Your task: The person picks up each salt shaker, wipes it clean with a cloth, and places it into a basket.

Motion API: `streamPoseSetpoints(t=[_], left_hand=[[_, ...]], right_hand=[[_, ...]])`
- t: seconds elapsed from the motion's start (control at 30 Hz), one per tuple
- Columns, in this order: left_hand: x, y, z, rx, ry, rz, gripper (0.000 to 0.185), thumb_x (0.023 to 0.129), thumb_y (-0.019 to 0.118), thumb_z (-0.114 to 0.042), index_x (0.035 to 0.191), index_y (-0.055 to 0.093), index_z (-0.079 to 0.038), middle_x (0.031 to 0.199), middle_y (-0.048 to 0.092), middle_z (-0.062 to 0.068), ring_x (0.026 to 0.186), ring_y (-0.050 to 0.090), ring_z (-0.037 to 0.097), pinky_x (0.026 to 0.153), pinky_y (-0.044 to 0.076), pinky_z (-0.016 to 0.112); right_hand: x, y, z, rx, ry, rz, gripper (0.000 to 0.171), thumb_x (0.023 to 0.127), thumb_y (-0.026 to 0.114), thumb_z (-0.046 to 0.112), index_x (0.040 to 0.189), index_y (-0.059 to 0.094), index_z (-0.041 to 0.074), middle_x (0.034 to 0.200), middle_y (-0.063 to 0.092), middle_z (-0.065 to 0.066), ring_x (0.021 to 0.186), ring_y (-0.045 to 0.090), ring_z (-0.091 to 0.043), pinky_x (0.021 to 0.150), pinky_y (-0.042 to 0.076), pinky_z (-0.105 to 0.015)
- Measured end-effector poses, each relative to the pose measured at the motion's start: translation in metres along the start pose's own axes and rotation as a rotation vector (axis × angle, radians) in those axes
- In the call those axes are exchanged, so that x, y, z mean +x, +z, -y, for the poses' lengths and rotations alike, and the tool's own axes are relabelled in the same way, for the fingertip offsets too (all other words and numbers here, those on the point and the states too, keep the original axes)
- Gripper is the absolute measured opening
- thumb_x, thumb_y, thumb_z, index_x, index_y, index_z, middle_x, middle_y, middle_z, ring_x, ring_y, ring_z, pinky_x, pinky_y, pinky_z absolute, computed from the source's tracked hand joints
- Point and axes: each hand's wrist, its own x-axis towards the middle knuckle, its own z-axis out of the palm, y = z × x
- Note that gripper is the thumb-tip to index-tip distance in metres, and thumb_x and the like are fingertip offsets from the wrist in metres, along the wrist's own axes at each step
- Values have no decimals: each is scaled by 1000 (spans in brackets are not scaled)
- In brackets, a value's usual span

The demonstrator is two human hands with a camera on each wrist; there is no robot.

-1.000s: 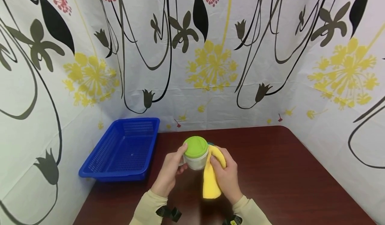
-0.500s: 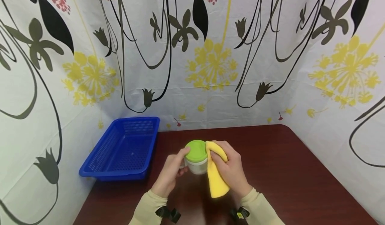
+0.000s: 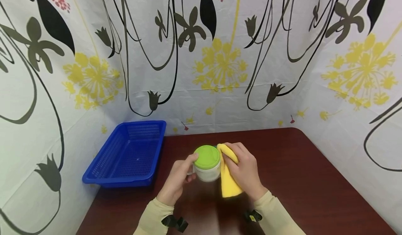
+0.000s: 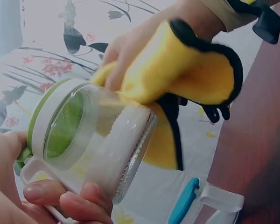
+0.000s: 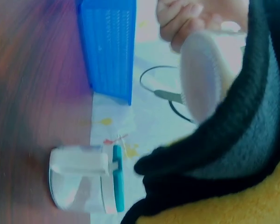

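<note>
My left hand (image 3: 177, 181) grips a clear jar by its white side handle, thumb on the green lid (image 3: 207, 157). In the left wrist view the jar (image 4: 95, 140) is tilted and has something white at its base end. My right hand (image 3: 246, 168) pinches a folded yellow cloth (image 3: 230, 186) with black edging, held against the jar's right side. The cloth's lower part hangs down. A second clear jar (image 5: 79, 186) with a teal lid and white handle stands on the table, seen in the right wrist view; the head view shows only a sliver of it.
A blue plastic basket (image 3: 135, 158) with perforated walls stands at the table's left. The dark red-brown table (image 3: 301, 179) reaches back to a white curtain (image 3: 201, 116) with flower prints, which hangs on three sides.
My right hand and the cloth have shifted right and slightly up along the jar's side. The green-lidded jar has moved slightly right in my left hand, which stays nearly in place.
</note>
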Motion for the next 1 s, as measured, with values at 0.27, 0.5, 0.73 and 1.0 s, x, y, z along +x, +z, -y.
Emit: streamPoseSetpoints(t=[0.27, 0.5, 0.73, 1.0], left_hand=[[-2, 4, 0, 23, 40, 15, 58, 89, 70, -52, 61, 51, -5, 58, 50, 9, 52, 47, 19, 52, 35, 27], [-1, 6, 5, 45, 31, -9, 59, 89, 69, -55, 60, 52, -6, 57, 53, 8, 50, 48, 18, 48, 34, 26], [-3, 3, 6, 47, 19, -25, 59, 89, 68, -56, 62, 53, -5, 60, 55, 10, 51, 49, 19, 50, 36, 27], [-1, -1, 5, 55, 31, -46, 62, 89, 69, -55, 61, 48, -3, 61, 55, 10, 52, 49, 19, 52, 37, 28]], right_hand=[[-9, 7, -9, -200, -26, 16, 40, 83, 81, 17, 122, 70, 22, 106, 62, 5, 76, 57, -10, 60, 48, -34], [-7, 5, -8, -49, 107, 81, 34, 89, 75, 21, 122, 70, 29, 103, 62, 13, 77, 54, -8, 66, 48, -31], [-4, -9, 2, 370, 242, 249, 36, 106, 45, 16, 138, 61, 25, 126, 63, 8, 100, 61, -16, 80, 51, -28], [7, -24, 6, 434, 411, 323, 58, 98, 59, 8, 145, 49, 38, 131, 60, 0, 93, 63, -24, 72, 56, -36]])
